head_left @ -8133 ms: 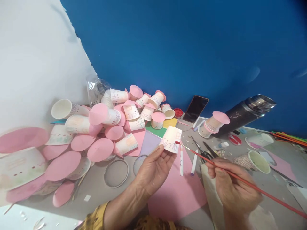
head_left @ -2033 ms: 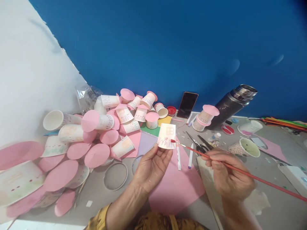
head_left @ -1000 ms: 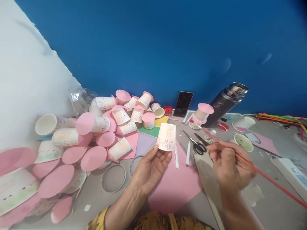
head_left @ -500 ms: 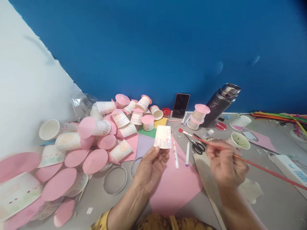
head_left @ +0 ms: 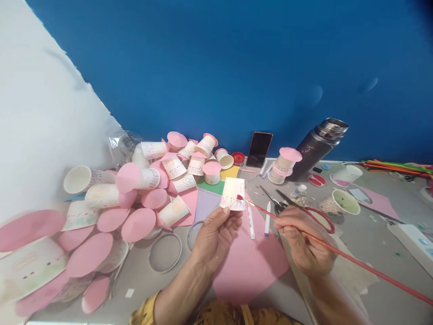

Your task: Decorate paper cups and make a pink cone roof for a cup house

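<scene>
My left hand (head_left: pixel 218 234) grips a white paper cup (head_left: pixel 232 193) near its lower rim, the wide end down. Purple marks run along the cup's lower part, with a faint drawn square near its right side. In my right hand (head_left: pixel 306 243) is a long red paintbrush (head_left: pixel 352 257), pinched between the fingers. Its red-coated tip lies at the right side of the cup; whether it touches the surface I cannot tell. Beneath both hands lies a pink paper sheet (head_left: pixel 250 271), with a white marker (head_left: pixel 251 221) and a purple-ended marker (head_left: pixel 267 219) on it.
Many paper cups with pink discs (head_left: pixel 138 224) crowd the left side. Behind are a red paint pot (head_left: pixel 238 158), a phone (head_left: pixel 259 149), stacked cups (head_left: pixel 282 164) and a dark flask (head_left: pixel 316 146). Scissors (head_left: pixel 320 219) lie by my right hand; a power strip (head_left: pixel 411 241) is far right.
My right hand has moved left, bringing the brush's red tip from beyond the cup to the cup's right side. The left hand still holds the cup; the view has shifted slightly.
</scene>
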Tool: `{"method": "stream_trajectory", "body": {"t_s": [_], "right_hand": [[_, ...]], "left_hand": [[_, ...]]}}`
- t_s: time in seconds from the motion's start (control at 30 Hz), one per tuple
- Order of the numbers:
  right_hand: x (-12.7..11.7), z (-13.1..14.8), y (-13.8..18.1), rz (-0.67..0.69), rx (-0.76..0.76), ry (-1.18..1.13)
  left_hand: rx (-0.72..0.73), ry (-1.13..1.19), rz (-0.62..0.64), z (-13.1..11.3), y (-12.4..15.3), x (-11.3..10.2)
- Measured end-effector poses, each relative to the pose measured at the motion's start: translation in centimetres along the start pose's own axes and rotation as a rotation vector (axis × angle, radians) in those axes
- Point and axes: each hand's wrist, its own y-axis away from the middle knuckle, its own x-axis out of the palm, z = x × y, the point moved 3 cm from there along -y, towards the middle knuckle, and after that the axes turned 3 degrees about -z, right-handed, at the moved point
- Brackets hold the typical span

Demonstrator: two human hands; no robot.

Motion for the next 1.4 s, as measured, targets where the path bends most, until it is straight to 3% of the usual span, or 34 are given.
{"method": "stream_trajectory", "body": {"t_s": [0.3, 0.77, 0.87, 1.0, 1.2, 1.4], "right_hand": [[0.0, 0.0, 0.1, 0.026, -0.02, 0.018], [-1.6, -1.7, 0.7, -0.434, 0.205, -0.069], [-1.5, -1.8, 0.3, -0.475, 0.295, -0.049], [-1.1, -2.2, 0.0, -0.359, 0.456, 0.081], [-0.7, -3.0, -0.3, -0.099, 0.478, 0.068], [-0.6, -3.1, -0.3, -0.029, 0.517, 0.066]], "left_hand": [[-0.003, -0.006, -0.004, 0.1, -0.1, -0.1], [-0.11, 0.043, -0.062, 0.1, 0.0, 0.3], [-0.173, 0.02, -0.011, 0.3, 0.3, 0.5], [-0.161, -0.09, 0.131, 0.4, 0.6, 0.5], [-0.187, -0.196, 0.184, 0.7, 0.8, 0.3], [-0.233, -0.256, 0.245, 1.2, 1.0, 0.5]]}}
